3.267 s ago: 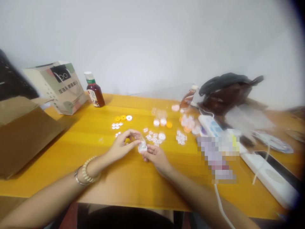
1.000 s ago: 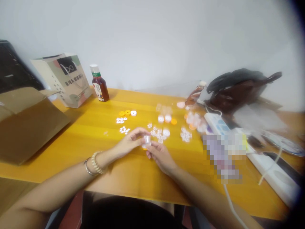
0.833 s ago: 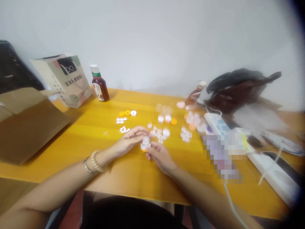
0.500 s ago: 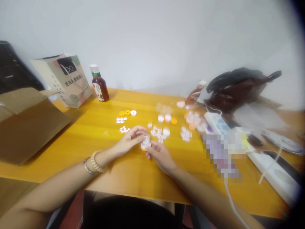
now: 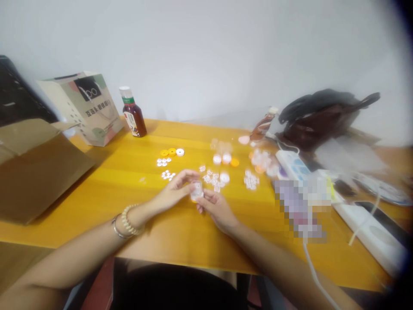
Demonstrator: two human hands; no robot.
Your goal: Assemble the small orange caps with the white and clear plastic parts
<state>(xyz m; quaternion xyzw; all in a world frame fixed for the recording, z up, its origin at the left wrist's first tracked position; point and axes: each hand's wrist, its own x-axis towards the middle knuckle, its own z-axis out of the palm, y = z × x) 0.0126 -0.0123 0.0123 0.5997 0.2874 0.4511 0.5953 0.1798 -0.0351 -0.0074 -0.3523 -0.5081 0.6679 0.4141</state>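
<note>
Up between the two hands, just above the desk (image 5: 155,245), a small clear piece (image 5: 197,192) is being held, with an orange edge (image 5: 194,201) shown along its underside. By the right hand (image 5: 211,204) it is pinched low on its near right side, thumb and fingers drawn in close. By the left hand (image 5: 180,187) the upper left side is met with the thumb, the fingers half curled and arched over the top; whether a full grip is made there cannot be told, the far side being hidden. Light, stiff plastic is suggested by the look of it, probably slick on the clear walls and easily scuffed or cracked if squeezed hard, so the firmest hold would likely be had low, around the rim, with the top only steadied. Just beyond the hands, small flat pieces (image 5: 211,180) are scattered beside a white disc (image 5: 224,177), too blurred to be read. Farther off to the left of them, small white rounds (image 5: 164,162) are lined up below two orange rings (image 5: 168,152), and a heap of flat pieces (image 5: 251,180) is seen off to the right.
</note>
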